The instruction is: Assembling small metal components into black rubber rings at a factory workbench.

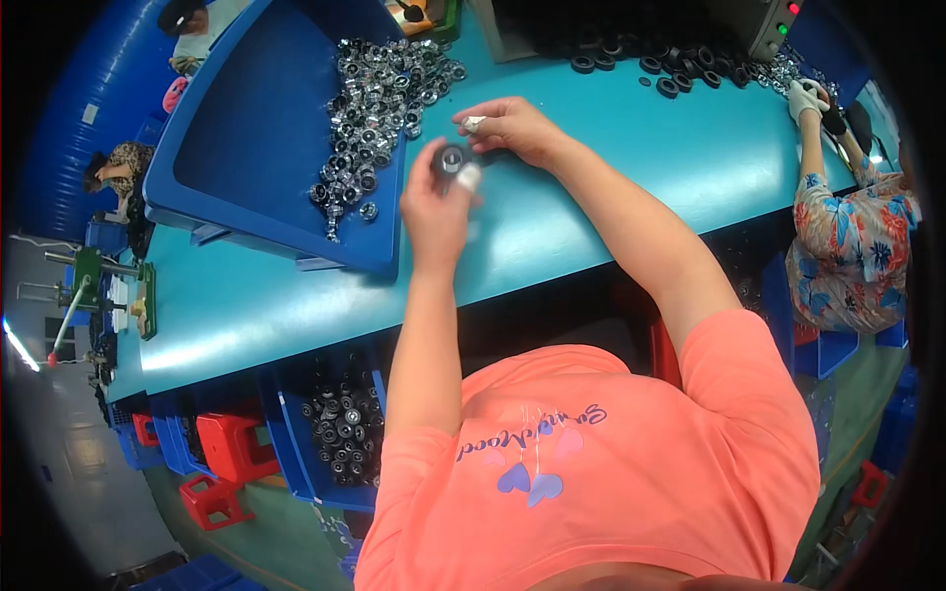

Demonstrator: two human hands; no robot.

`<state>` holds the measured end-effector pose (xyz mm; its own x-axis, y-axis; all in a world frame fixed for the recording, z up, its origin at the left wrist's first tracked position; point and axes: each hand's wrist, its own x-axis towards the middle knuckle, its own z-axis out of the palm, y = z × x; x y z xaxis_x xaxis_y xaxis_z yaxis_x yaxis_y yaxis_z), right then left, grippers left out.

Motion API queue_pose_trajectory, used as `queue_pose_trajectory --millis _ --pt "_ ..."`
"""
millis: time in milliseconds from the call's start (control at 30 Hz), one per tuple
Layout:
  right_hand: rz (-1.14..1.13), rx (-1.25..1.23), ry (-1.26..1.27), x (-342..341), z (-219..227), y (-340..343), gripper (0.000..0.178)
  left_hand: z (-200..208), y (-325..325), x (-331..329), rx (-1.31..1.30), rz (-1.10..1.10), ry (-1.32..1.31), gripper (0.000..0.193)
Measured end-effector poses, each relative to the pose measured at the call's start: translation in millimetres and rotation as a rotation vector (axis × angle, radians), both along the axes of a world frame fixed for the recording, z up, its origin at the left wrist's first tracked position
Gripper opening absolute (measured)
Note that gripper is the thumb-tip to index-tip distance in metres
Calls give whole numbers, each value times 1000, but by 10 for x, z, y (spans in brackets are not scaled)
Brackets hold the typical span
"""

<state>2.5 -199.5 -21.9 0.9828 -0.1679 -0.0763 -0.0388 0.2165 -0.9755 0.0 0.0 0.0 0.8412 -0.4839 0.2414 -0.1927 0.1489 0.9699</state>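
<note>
Above the teal table, my left hand (437,212) is closed round a small black wheel (452,160) with a bright metal hub, blurred by motion. White wrapping covers its thumb tip. Just beyond it and to the right, my right hand (519,132) has its fingers drawn together, with white wrapping on a fingertip. A dark shape shows under those fingers, too blurred to name. Left of both hands stands a big blue bin (246,212), tilted, with a heap of shiny metal hubs (370,123) along its right side.
Loose black rings (680,74) lie at the far right beside a metal machine box (774,39). A gloved co-worker (852,236) sits at the right end. A green hand press (89,286) stands at the left. Below the table edge is a blue crate (286,433) of black wheels.
</note>
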Motion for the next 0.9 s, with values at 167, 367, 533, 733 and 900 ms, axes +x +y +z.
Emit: queue_pose_trajectory --millis 167,367,533,733,900 --pt "-62 -46 15 -60 118 41 32 -5 1436 -669 242 143 -105 51" --pt "-45 -87 -62 -104 124 77 25 -327 3474 -1043 947 698 -150 53" --pt "-291 -300 -27 -56 261 -75 21 -165 3124 -1063 988 554 -319 49" --pt "-495 -916 22 112 443 -918 25 427 617 -788 541 -363 -480 34" --pt "-288 -1604 49 425 360 -1239 40 271 -756 -451 490 -718 -558 30"
